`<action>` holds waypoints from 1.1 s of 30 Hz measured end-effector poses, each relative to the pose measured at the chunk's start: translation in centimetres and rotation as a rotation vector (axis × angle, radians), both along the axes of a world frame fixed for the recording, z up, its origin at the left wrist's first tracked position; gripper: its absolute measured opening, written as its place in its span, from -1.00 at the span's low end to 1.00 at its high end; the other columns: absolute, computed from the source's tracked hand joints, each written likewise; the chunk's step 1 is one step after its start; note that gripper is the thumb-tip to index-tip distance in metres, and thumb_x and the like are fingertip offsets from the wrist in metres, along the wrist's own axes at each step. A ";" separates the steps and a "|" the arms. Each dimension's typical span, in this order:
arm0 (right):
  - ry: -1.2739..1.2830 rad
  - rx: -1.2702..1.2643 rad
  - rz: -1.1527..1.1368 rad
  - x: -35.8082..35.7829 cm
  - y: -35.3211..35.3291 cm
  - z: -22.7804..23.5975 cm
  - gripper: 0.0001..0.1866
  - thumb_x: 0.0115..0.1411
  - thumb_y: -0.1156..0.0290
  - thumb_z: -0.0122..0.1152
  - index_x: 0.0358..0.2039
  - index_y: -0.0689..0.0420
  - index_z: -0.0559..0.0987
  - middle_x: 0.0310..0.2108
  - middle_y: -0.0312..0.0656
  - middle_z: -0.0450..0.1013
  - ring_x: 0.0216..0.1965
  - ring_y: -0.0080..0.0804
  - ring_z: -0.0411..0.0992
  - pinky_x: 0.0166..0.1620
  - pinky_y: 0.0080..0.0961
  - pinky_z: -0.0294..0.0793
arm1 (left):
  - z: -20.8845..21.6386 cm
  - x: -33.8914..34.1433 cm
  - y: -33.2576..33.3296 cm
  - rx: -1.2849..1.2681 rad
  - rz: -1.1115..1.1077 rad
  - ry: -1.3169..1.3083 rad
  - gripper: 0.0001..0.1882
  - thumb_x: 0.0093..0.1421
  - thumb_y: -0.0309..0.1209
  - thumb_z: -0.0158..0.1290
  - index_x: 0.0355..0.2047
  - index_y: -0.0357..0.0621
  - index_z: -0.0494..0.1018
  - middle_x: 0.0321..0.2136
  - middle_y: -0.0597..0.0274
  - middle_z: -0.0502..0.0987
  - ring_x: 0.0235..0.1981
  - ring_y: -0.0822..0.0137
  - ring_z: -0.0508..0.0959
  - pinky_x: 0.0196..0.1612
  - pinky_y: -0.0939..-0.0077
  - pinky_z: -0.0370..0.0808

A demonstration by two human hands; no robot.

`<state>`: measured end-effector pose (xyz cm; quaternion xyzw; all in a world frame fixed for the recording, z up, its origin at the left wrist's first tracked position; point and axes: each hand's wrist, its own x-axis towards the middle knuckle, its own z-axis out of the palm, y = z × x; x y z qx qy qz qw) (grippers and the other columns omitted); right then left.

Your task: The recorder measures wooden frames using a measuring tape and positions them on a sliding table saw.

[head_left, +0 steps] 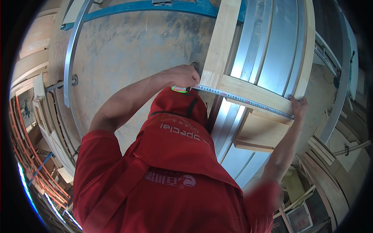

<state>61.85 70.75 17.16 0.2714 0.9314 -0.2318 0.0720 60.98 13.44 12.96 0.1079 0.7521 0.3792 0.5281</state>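
A tape measure's case (180, 89), green and dark, sits in my left hand (183, 76), which is closed around it beside the frame's left corner. Its pale blade (243, 99) is pulled out across the end rail of a light wooden frame (256, 91). At the rail's right end, my right hand (298, 107) pinches the blade's far end against the corner of the wood. Just below the blade lies a shallow wooden piece (258, 130) with raised edges, resting on shiny metal rails (227, 116).
Metal slats (272, 42) run away under the wooden frame. A blue beam (151, 7) crosses the far side above the worn floor (143, 42). Boards lean at the left (50, 116), and timber pieces (322, 182) lie at the lower right.
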 end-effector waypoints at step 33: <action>-0.020 -0.001 -0.001 0.1 -0.5 0.4 -0.40 -0.08 0.14 0.62 -0.18 0.36 0.64 -0.32 -0.03 0.64 -0.34 -0.29 0.55 -0.20 -0.33 0.53 | -0.1 0.4 -0.1 0.006 0.002 -0.015 -0.78 0.26 -0.37 0.17 -0.18 -0.22 0.68 -0.37 0.12 0.69 -0.29 0.27 0.63 -0.14 0.33 0.51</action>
